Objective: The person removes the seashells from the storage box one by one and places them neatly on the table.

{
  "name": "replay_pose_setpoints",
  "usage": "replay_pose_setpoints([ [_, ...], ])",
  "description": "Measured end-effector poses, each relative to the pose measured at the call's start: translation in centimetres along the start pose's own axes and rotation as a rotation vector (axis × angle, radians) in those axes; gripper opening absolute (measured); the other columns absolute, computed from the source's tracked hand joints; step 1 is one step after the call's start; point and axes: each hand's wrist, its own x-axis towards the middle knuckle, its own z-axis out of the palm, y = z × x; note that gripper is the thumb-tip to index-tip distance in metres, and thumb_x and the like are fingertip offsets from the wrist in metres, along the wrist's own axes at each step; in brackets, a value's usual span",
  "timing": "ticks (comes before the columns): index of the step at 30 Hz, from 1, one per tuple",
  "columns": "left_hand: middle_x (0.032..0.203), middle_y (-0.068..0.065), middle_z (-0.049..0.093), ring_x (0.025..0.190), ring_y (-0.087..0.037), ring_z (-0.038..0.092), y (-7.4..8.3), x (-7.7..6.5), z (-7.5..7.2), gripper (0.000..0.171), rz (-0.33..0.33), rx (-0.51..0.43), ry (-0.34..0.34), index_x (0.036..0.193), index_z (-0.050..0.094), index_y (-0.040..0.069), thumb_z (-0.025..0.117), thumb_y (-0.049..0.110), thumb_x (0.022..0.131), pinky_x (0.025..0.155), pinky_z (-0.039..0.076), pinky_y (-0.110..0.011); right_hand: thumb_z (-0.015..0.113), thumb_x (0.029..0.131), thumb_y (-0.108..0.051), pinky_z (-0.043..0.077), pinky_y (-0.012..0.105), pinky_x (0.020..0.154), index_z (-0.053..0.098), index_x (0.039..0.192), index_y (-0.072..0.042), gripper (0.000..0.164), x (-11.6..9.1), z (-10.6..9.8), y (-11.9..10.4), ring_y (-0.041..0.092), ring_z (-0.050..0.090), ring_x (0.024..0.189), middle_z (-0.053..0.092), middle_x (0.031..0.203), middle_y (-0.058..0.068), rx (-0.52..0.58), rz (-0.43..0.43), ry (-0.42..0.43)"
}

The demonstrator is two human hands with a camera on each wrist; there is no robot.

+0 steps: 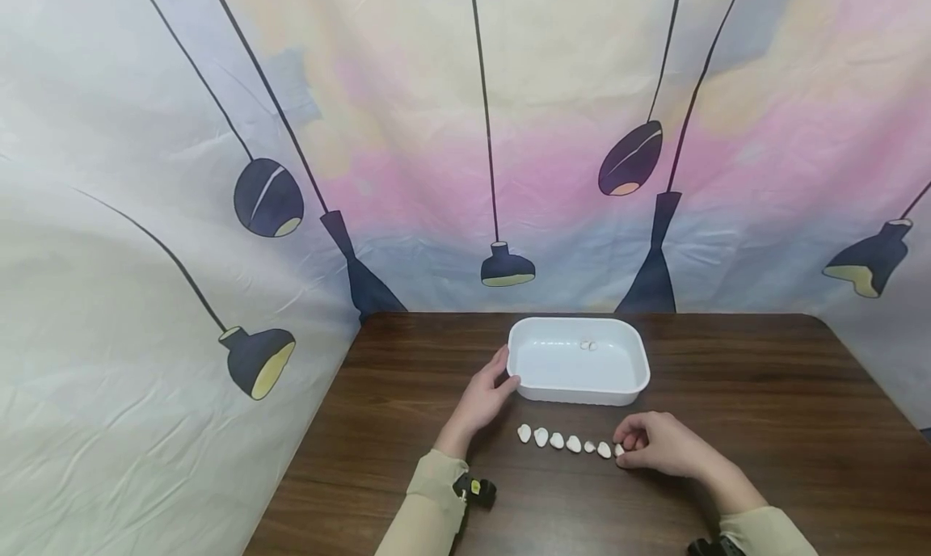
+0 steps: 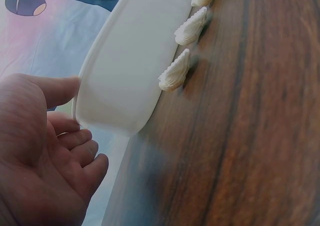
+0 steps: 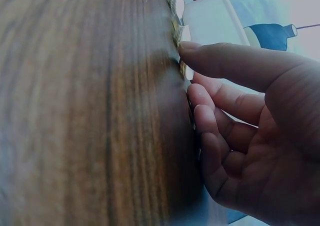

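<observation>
Several white seashells [image 1: 574, 444] lie in a row on the brown wooden table. At the row's right end my right hand [image 1: 665, 444] pinches a shell [image 1: 619, 451] between thumb and fingers, low at the tabletop; the fingers cover part of it. My left hand [image 1: 482, 396] grips the left end of a white rectangular dish [image 1: 575, 397], thumb and forefinger at its rim, as the left wrist view also shows. Inside the dish two small shells [image 1: 588, 346] sit near the back wall. Ridged shells [image 2: 176, 71] stand out close by in the left wrist view.
The dark wooden table [image 1: 756, 378] ends at a printed cloth backdrop [image 1: 436, 176] behind the dish. Another cloth stretch borders the left side. Dark wrist cameras [image 1: 476, 490] are strapped at the sleeves.
</observation>
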Motion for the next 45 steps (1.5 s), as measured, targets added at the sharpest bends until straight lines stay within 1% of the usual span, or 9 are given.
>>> replay_pose_setpoints([
  [12, 0.174, -0.016, 0.028, 0.161, -0.029, 0.026, 0.0, 0.0, 0.0, 0.065, 0.001, -0.005, 0.002, 0.166, 0.033, 0.000, 0.057, 0.026, 0.111, 0.129, 0.025, -0.052, 0.092, 0.080, -0.020, 0.048, 0.023, 0.064, 0.074, 0.096, -0.014, 0.025, -0.1, -0.1, -0.1, 0.000, 0.056, 0.071, 0.062, 0.079, -0.011, 0.005, -0.008, -0.006],
  [23, 0.175, -0.013, 0.028, 0.161, -0.026, 0.026, -0.1, 0.0, 0.0, 0.065, -0.009, 0.012, -0.001, 0.166, 0.033, 0.002, 0.057, 0.026, 0.111, 0.129, 0.025, -0.049, 0.092, 0.081, -0.019, 0.050, 0.022, 0.065, 0.075, 0.099, -0.012, 0.025, -0.2, -0.3, -0.1, 0.001, 0.057, 0.074, 0.063, 0.082, -0.009, 0.032, -0.005, -0.024],
  [30, 0.174, -0.014, 0.028, 0.161, -0.030, 0.026, -0.2, 0.0, 0.0, 0.065, 0.002, 0.008, 0.000, 0.165, 0.033, -0.001, 0.057, 0.025, 0.111, 0.129, 0.025, -0.052, 0.091, 0.083, -0.018, 0.051, 0.022, 0.066, 0.075, 0.101, -0.010, 0.026, -0.1, -0.7, -0.1, 0.002, 0.058, 0.075, 0.064, 0.083, -0.007, 0.055, 0.007, -0.042],
  [35, 0.174, -0.014, 0.028, 0.161, -0.028, 0.026, 0.0, 0.0, 0.0, 0.064, 0.010, 0.003, 0.002, 0.165, 0.033, -0.001, 0.057, 0.023, 0.111, 0.129, 0.025, -0.050, 0.090, 0.085, -0.017, 0.054, 0.023, 0.068, 0.075, 0.104, -0.007, 0.027, -0.2, -1.1, -0.3, 0.003, 0.060, 0.078, 0.066, 0.086, -0.006, 0.081, -0.011, -0.060],
  [38, 0.174, -0.015, 0.028, 0.161, -0.028, 0.026, 0.0, 0.0, 0.0, 0.064, 0.007, 0.001, 0.001, 0.165, 0.033, -0.001, 0.058, 0.024, 0.111, 0.129, 0.025, -0.050, 0.088, 0.089, -0.018, 0.057, 0.024, 0.070, 0.075, 0.107, -0.006, 0.026, -0.3, -1.5, -0.6, 0.003, 0.064, 0.081, 0.069, 0.090, -0.006, 0.116, -0.034, -0.073],
  [40, 0.174, -0.015, 0.028, 0.161, -0.028, 0.026, -0.1, 0.0, 0.0, 0.065, 0.002, -0.001, 0.000, 0.165, 0.033, -0.001, 0.058, 0.024, 0.111, 0.129, 0.025, -0.050, 0.085, 0.092, -0.019, 0.058, 0.024, 0.071, 0.075, 0.110, -0.006, 0.024, -0.3, -1.7, -0.9, 0.003, 0.066, 0.083, 0.071, 0.092, -0.007, 0.134, -0.064, -0.072],
  [42, 0.174, -0.016, 0.028, 0.161, -0.029, 0.026, 0.0, 0.0, 0.0, 0.065, 0.003, -0.004, 0.001, 0.165, 0.033, -0.001, 0.058, 0.024, 0.111, 0.129, 0.025, -0.052, 0.082, 0.096, -0.019, 0.058, 0.025, 0.072, 0.075, 0.111, -0.005, 0.022, -0.2, -2.0, -1.3, 0.004, 0.067, 0.085, 0.073, 0.094, -0.008, 0.143, -0.105, -0.052],
  [45, 0.174, -0.016, 0.027, 0.161, -0.029, 0.025, 0.0, 0.0, 0.0, 0.065, 0.001, -0.004, -0.001, 0.165, 0.033, -0.001, 0.058, 0.024, 0.111, 0.129, 0.025, -0.052, 0.079, 0.099, -0.019, 0.058, 0.026, 0.075, 0.076, 0.114, -0.004, 0.022, 0.2, -2.5, -2.1, 0.005, 0.068, 0.087, 0.074, 0.094, -0.009, 0.148, -0.144, 0.011],
])
